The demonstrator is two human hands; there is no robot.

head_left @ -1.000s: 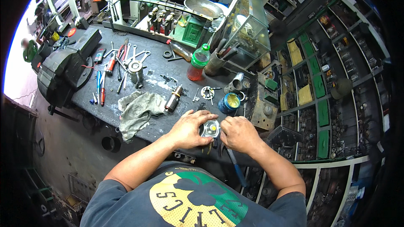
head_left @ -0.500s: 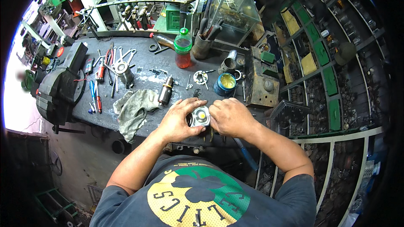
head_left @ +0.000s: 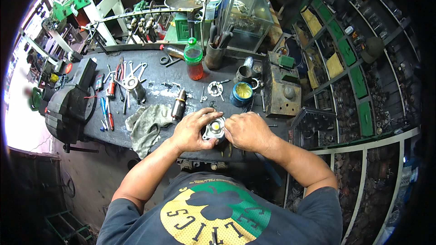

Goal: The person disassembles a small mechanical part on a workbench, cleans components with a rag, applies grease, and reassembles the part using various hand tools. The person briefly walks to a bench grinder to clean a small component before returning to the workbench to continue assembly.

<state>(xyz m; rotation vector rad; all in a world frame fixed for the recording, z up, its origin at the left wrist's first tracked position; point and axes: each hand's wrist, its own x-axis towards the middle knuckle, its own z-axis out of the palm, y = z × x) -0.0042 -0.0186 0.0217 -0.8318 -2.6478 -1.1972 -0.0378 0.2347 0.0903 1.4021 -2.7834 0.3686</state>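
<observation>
Near the bench's front edge, my left hand (head_left: 193, 129) grips a pale metal end housing (head_left: 215, 128) between thumb and fingers. Yellow grease sits in the round hub at its centre. My right hand (head_left: 250, 131) is closed against the housing's right edge, its fingers curled; whatever they pinch is hidden. Just beyond stands an open blue tub of yellow grease (head_left: 242, 93). A motor armature (head_left: 179, 104) with a coppery end lies past my left hand, beside a crumpled grey rag (head_left: 147, 124). A round brush-holder plate (head_left: 215, 89) rests farther back.
A bench vise (head_left: 72, 102) occupies the left end. Spanners, screwdrivers and pliers lie around a metal cylinder (head_left: 134, 88). At the back stand a bottle of red liquid (head_left: 194, 61) and a can of tools (head_left: 217, 54). A heavy metal box (head_left: 281, 86) sits at the right.
The housing has turned slightly in my left hand, and a lug now shows at its lower left. Both hands stay close together on it. The whole view has shifted a little.
</observation>
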